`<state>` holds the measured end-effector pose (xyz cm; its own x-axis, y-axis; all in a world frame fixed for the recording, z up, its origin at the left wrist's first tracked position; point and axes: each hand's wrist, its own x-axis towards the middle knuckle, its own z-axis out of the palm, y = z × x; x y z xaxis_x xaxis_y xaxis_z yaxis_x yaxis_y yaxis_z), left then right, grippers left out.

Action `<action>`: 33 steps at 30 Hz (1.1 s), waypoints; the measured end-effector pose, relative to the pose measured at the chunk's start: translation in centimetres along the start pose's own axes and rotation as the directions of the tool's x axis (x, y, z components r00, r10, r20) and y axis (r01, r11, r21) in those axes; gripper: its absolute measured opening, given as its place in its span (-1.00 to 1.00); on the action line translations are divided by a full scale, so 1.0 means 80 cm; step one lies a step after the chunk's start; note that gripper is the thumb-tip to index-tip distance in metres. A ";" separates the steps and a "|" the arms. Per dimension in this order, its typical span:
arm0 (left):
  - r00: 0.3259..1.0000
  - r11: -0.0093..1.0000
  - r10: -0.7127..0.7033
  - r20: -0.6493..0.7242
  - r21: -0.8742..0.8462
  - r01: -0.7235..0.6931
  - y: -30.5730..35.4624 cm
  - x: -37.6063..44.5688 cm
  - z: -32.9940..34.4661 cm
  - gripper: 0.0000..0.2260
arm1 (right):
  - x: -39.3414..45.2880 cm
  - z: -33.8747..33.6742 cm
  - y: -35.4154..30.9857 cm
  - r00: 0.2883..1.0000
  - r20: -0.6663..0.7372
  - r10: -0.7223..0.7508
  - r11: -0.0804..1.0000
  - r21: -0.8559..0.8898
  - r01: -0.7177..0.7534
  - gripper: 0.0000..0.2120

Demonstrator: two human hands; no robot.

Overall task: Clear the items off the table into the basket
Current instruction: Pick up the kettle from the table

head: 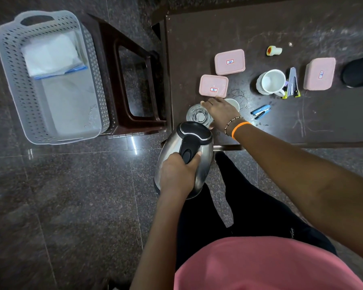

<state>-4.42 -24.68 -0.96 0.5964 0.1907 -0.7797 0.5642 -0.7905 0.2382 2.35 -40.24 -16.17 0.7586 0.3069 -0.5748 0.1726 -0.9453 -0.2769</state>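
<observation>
Head view, left to right. A grey perforated basket point(50, 80) stands on the floor at far left and holds a white bag with a blue strip point(50, 55). Beside it stands a dark brown stool point(134, 80), set against the left edge of the desk point(260, 28).

The left hand point(177, 174) holds a steel kettle point(184, 158) clear of the desk's near edge, above the floor; its fingers point(194, 159) are wrapped tight around the black handle. The right hand point(220, 111) reaches over the desk's near-left corner and lies on a clear glass point(198, 116) and a small white cup point(234, 103); whether its fingers pinch either vessel cannot be told. The wrist carries a beaded band and an orange band point(239, 128).

On the desk behind the hand lie 2 pink lidded boxes point(213, 86) point(230, 62). Further right lie a blue stapler point(261, 111), a white mug point(270, 82), a small yellow-capped white piece point(274, 50), 2 more staplers point(292, 83) just beside the mug, a 3rd pink box point(320, 73) and a black object point(358, 71) at the frame edge.
</observation>
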 end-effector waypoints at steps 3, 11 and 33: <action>1.000 1.000 0.001 0.003 -0.021 -0.001 0.000 0.001 -0.001 -0.51 | 0.000 0.001 0.001 1.000 0.008 -0.002 1.000 0.014 0.001 -0.25; 1.000 1.000 0.001 0.008 -0.017 -0.001 0.000 0.003 -0.003 -0.54 | 0.001 0.001 0.002 1.000 0.022 -0.008 1.000 0.008 0.008 -0.25; 1.000 0.999 0.017 0.002 -0.033 -0.017 0.004 0.007 -0.003 -0.62 | 0.005 0.009 0.008 0.999 0.047 0.024 0.999 0.028 -0.026 -0.26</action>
<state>-3.72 -24.68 -1.18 0.6050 0.1756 -0.7767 0.5724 -0.7739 0.2709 2.35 -40.65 -17.14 0.7319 0.2887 -0.6172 0.1350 -0.9493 -0.2838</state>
